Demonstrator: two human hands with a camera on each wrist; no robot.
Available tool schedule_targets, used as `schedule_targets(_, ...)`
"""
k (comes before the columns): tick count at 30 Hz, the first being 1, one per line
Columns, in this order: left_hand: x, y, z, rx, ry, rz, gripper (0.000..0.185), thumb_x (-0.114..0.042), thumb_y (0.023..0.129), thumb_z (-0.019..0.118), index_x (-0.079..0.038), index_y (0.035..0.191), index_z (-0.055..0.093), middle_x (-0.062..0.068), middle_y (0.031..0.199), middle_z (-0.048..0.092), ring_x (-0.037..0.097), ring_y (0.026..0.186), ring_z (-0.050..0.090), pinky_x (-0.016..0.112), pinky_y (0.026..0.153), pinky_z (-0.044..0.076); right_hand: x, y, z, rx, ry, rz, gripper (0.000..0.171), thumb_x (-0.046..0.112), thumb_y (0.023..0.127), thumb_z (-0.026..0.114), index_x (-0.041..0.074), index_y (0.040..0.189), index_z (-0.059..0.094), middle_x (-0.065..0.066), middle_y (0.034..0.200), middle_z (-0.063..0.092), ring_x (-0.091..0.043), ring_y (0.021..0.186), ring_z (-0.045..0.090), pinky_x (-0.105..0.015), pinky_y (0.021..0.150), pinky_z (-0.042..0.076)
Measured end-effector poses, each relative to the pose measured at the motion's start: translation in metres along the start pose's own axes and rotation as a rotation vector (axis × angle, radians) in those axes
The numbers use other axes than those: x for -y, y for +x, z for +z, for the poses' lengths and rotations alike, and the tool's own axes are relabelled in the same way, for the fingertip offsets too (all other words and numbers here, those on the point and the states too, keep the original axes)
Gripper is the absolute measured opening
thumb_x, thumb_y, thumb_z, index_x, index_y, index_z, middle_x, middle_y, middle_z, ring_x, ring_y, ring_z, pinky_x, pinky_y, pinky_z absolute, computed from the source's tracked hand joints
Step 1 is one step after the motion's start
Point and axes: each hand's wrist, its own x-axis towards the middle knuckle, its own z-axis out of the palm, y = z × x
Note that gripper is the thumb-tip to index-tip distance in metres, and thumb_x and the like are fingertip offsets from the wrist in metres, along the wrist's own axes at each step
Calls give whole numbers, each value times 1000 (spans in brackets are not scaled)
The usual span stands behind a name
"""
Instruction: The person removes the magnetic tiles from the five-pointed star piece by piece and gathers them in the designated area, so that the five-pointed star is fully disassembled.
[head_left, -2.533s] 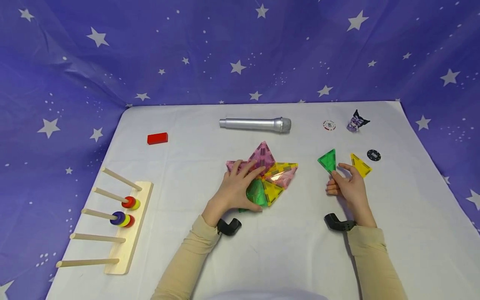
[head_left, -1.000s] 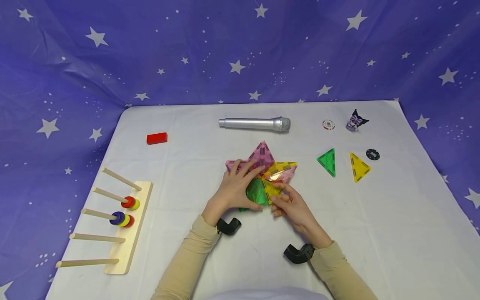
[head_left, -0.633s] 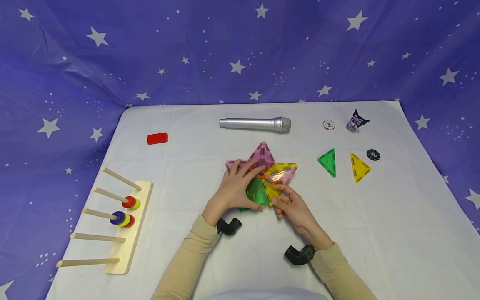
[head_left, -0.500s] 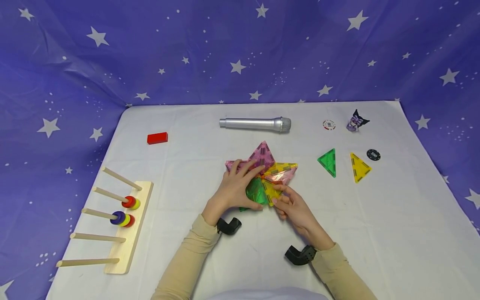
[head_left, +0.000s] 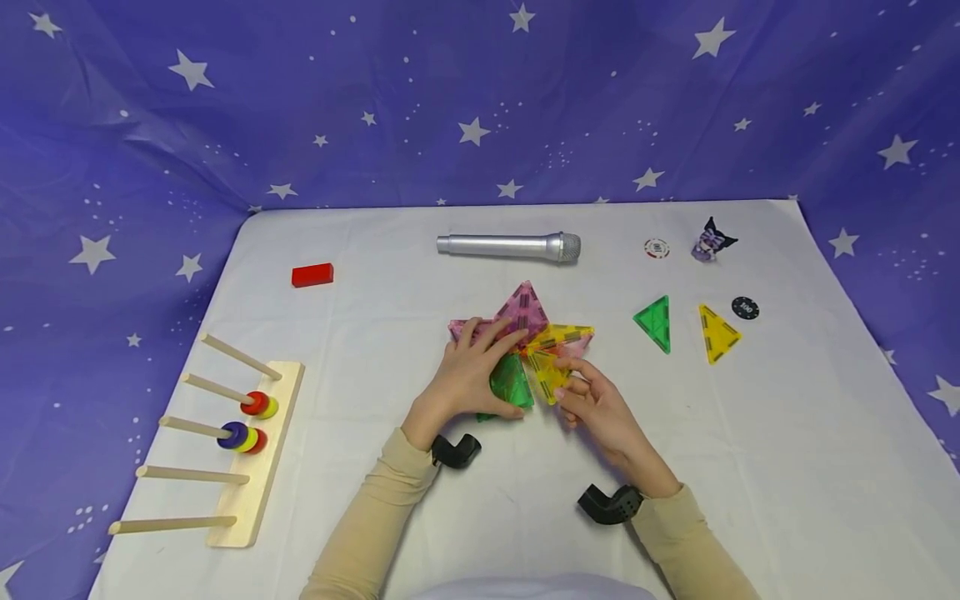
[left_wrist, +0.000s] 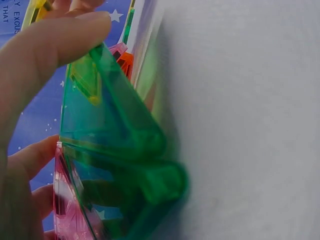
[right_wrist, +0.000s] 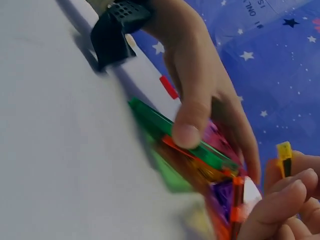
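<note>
A cluster of translucent triangular tiles [head_left: 528, 321] in pink, yellow and green lies mid-table. My left hand [head_left: 471, 373] arches over its left side, fingers across the pink tiles and thumb against the edge of the green tile [head_left: 510, 383]. The left wrist view shows that green tile [left_wrist: 110, 140] close up under the thumb. My right hand [head_left: 592, 402] pinches the near corner of a yellow tile [head_left: 547, 373] at the cluster's front. Only the yellow tile's edge [right_wrist: 284, 152] shows above my fingers in the right wrist view.
A loose green triangle [head_left: 654, 323] and yellow triangle [head_left: 718, 333] lie to the right, by a black chip [head_left: 745, 308]. A silver microphone [head_left: 510, 247], white chip [head_left: 656, 248], small figure [head_left: 712, 240] and red block [head_left: 312, 275] lie farther back. A wooden peg rack [head_left: 251, 467] stands left.
My right hand left the green triangle on the table at the right, came to the cluster and took the yellow tile, which now sits turned and slightly lifted. The left hand stayed put.
</note>
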Motion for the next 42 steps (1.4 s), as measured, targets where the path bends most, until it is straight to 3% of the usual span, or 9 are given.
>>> schedule_targets(11, 2, -1, 0, 0, 4, 17, 107, -67, 55, 71, -32, 143, 22, -1, 149, 14, 33, 131, 8, 58, 90, 29, 27, 17, -37, -228, -15, -155, 37, 0, 90, 52, 5, 125, 42, -2, 81, 54, -9, 56, 44, -19, 50, 40)
schedule_targets(19, 3, -2, 1, 4, -9, 13, 106, -66, 55, 72, -32, 143, 23, -1, 149, 15, 33, 131, 8, 60, 91, 27, 29, 47, -62, -356, -125, -141, 39, 4, 91, 52, 2, 128, 40, -5, 80, 50, -9, 57, 46, -19, 51, 42)
schedule_targets(28, 4, -2, 1, 2, -9, 24, 106, -68, 55, 70, -34, 143, 22, -2, 148, 16, 32, 131, 8, 60, 90, 27, 16, 74, -71, -309, -184, -36, 44, 2, 93, 47, -2, 133, 30, -9, 80, 45, -9, 55, 55, -25, 57, 51)
schedule_targets(37, 4, -2, 0, 10, -15, 25, 106, -67, 55, 71, -33, 143, 23, -1, 149, 15, 33, 132, 8, 60, 91, 27, 11, 78, -73, -280, -294, -2, 42, 4, 93, 48, -2, 132, 34, -12, 81, 44, -9, 57, 55, -26, 58, 52)
schedule_targets(42, 4, -2, 0, 17, -26, 23, 106, -67, 56, 71, -33, 143, 22, -1, 149, 15, 33, 132, 7, 61, 92, 26, 10, 78, -74, -272, -290, -4, 42, 5, 91, 52, -2, 130, 36, -9, 72, 48, -9, 56, 55, -25, 55, 51)
